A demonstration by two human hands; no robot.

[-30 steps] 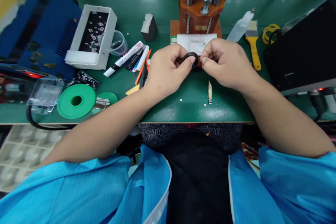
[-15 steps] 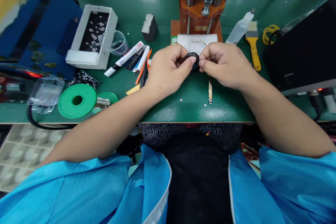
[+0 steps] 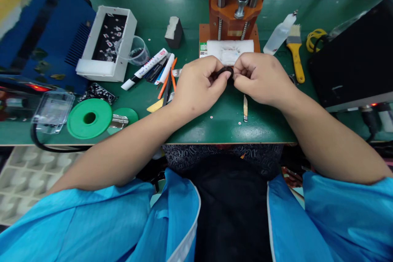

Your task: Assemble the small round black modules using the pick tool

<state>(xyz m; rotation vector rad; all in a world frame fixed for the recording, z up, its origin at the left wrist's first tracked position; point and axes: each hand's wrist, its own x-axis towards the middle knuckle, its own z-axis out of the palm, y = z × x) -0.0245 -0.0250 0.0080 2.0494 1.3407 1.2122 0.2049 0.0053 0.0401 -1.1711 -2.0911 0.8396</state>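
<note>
A small black round part [image 3: 227, 70] is pinched between the thumb and fingers of my left hand [image 3: 201, 84]. My right hand [image 3: 260, 77] is closed at the part's right edge, thumb against fingertips; whatever it grips there is too small to make out. Just behind both hands lies a white pad [image 3: 230, 51] at the foot of an orange press [image 3: 236, 10]. Below my right hand, tweezers with a tan grip [image 3: 245, 108] lie on the green table.
Pens and a marker [image 3: 147, 68], a clear cup [image 3: 138, 51] and a white box of small pieces [image 3: 125, 45] are at the left, with a green spool [image 3: 90, 118] nearer. A bottle [image 3: 279, 35], a brush [image 3: 296, 57] and a black unit [image 3: 353, 57] stand right.
Both hands have shifted slightly toward me. The black part has tilted and now looks flatter, its face less visible.
</note>
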